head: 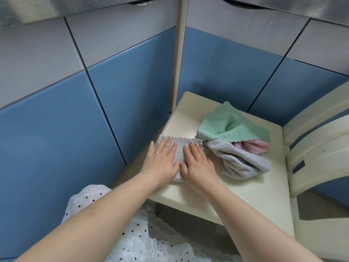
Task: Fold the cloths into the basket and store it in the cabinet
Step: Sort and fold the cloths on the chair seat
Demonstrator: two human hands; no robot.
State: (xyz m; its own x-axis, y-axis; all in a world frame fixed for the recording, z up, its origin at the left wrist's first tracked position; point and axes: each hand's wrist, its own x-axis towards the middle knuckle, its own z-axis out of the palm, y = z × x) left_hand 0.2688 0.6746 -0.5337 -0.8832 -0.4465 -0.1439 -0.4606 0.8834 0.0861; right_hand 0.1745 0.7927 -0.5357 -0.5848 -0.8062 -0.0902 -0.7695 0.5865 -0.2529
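Observation:
A folded grey cloth [179,152] lies on the cream chair seat [264,186] near its left edge. My left hand [162,159] and my right hand [198,163] press flat on it side by side, fingers spread. To the right sits a loose heap: a green cloth [226,127] on top, a second grey cloth [243,161] below it, and a pink cloth [253,145] poking out between them. No basket is in view.
The chair's cream backrest [317,148] rises at the right. Blue and grey cabinet panels [113,91] form a corner behind the seat, with a beige strip [178,53] running down the corner. My dotted white skirt [132,233] is below.

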